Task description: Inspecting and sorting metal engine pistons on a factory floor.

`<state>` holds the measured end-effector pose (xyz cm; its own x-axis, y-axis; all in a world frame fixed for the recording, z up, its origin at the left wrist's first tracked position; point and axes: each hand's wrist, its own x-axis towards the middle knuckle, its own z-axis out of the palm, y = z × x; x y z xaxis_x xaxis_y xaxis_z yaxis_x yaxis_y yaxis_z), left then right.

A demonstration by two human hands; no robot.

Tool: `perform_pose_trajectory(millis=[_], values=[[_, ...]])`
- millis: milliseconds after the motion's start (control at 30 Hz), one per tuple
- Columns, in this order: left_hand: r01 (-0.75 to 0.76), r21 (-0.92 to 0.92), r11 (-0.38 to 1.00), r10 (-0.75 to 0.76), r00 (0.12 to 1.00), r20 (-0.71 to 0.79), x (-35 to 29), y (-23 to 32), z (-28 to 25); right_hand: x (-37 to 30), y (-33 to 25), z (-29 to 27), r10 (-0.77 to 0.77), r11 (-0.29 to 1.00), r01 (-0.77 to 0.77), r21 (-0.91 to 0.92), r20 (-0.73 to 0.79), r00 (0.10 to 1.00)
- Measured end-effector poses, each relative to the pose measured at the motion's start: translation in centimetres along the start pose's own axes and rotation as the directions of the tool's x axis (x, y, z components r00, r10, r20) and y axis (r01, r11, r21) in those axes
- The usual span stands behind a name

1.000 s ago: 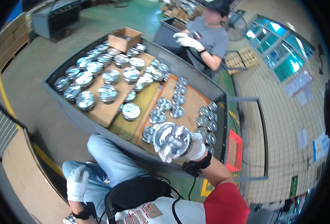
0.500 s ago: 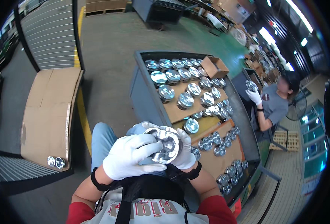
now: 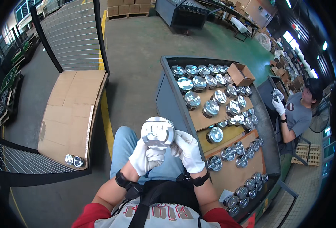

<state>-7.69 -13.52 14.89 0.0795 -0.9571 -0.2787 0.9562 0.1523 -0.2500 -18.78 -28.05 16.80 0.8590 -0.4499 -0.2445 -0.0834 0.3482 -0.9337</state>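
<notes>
A shiny metal piston is held up in front of my lap, its machined crown turned up toward me. My left hand, in a white glove, is closed around its lower part from below. My right hand, also gloved, has its fingers bent against the piston's right side; the fingertips are partly hidden. To the right, a grey metal cart bears rows of similar pistons on cardboard sheets.
A small open carton sits on the cart's far corner. At left, a wire-sided trolley with a cardboard base carries two pistons. Beyond the cart a co-worker in white gloves holds another piston.
The piston has been turned so its crown faces me instead of its hollow underside. My left hand has shifted beneath it. My view has swung slightly left.
</notes>
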Motion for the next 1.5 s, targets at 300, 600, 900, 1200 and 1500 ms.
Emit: perform_pose_trajectory(millis=[300,600,900,1200,1500], values=[[0.035,0.097,0.995,-0.027,0.996,-0.084,0.7,-0.8,-0.9,-0.7,-0.6,-0.9,0.122,0.99,-0.12,0.067,-0.018,0.992],[0.057,0.127,0.99,-0.035,0.985,-0.171,0.0,-0.8,-1.4,-1.4,-0.5,-0.8,-0.013,0.98,0.013,-0.198,0.0,1.0],[-0.077,0.525,0.848,0.259,0.923,-0.283,-0.6,-1.9,0.6,-1.2,0.8,-0.7,-0.519,0.67,0.482,-0.564,0.108,0.848],[0.008,0.307,0.952,0.021,0.995,-0.093,-0.8,-0.5,-2.5,-2.3,-0.7,0.0,-0.075,0.962,0.059,-0.268,-0.049,0.996],[-0.013,0.359,0.933,0.068,0.988,-0.139,-0.8,-1.4,-1.6,-2.5,-0.2,-0.4,-0.099,0.967,0.087,-0.24,-0.036,0.994]])
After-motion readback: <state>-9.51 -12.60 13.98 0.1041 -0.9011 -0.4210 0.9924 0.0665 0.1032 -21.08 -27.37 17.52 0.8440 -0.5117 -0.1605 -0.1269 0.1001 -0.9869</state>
